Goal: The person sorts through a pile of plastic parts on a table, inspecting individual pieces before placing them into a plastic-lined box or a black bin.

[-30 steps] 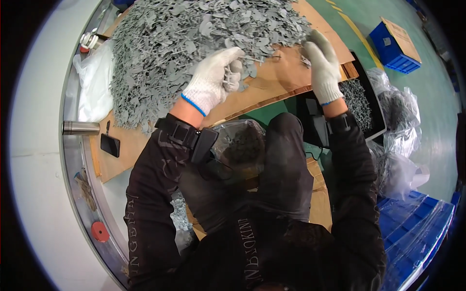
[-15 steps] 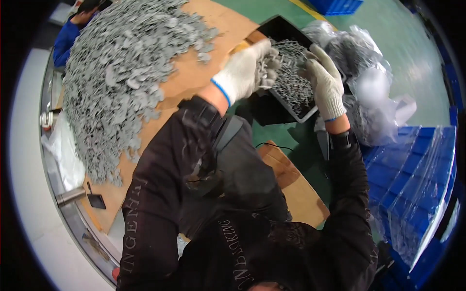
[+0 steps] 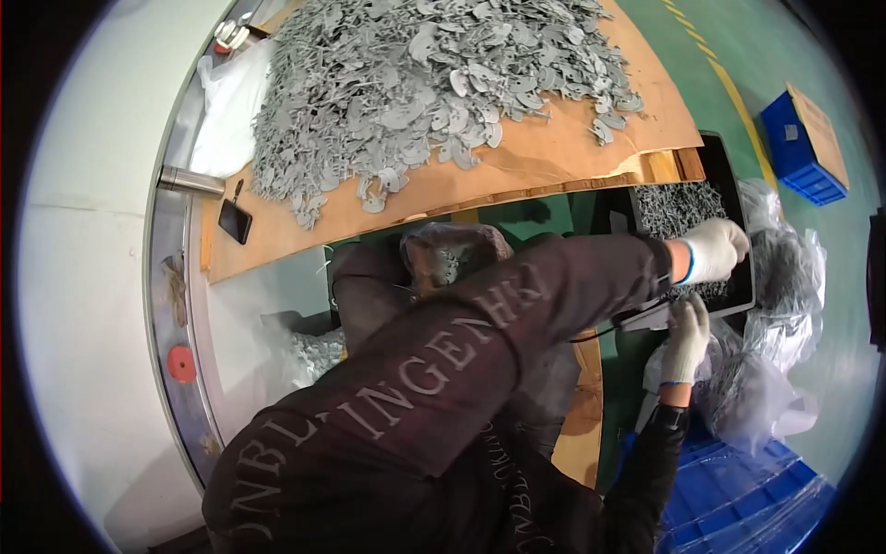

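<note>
Two hands in white knit gloves work at a shallow black rectangular tray (image 3: pixel 738 297) filled with small grey metal parts (image 3: pixel 678 208), seen from above the person's head. The tray sits to the person's right, just past the edge of a brown board surface (image 3: pixel 554 162), beside crumpled clear plastic bags (image 3: pixel 784 268) of more grey parts. The left hand (image 3: pixel 715 249), on a dark sleeve stretched across the body, rests on the parts in the tray with its fingers curled down; whether its grip closes on any pieces cannot be told. The right hand (image 3: pixel 685 337) sits at the tray's near edge, fingers together and touching the rim, though a firm grip cannot be made out. On the brown board lies a large heap of flat grey metal pieces (image 3: pixel 434 83), well apart from both hands. A small black phone (image 3: pixel 234 221) lies near the board's left end. A blue plastic crate (image 3: pixel 801 148) stands on the green floor (image 3: pixel 794 55) beyond the tray.
</note>
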Motion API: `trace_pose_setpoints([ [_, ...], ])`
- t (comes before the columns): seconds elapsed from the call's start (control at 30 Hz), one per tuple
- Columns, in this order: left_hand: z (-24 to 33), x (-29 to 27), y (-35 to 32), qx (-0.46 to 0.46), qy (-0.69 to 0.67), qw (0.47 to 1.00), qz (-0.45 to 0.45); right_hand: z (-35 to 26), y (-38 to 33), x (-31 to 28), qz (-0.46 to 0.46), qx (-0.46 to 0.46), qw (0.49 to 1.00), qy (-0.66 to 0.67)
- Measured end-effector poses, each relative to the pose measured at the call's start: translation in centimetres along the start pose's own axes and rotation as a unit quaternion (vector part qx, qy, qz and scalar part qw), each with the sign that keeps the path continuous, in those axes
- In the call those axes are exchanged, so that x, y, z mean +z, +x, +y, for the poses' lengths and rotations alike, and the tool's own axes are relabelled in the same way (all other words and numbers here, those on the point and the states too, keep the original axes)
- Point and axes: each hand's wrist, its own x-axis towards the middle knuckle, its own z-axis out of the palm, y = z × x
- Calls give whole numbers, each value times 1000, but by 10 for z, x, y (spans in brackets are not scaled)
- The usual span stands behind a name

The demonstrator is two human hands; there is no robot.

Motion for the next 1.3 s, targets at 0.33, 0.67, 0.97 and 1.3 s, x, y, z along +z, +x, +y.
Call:
trace_pose_setpoints([
  [0.33,71,-203,-231,299,528,784,130,-104,-31,188,-100,-445,851,-262],
  [0.67,82,-356,-366,300,583,582,480,-148,6,379,-153,-563,607,-540],
  [0.97,85,-394,-377,288,565,656,408,-161,16,415,-214,-275,840,-417],
  [1.3,75,-407,-372,335,406,722,449,-160,-8,475,-125,-336,709,-607],
])
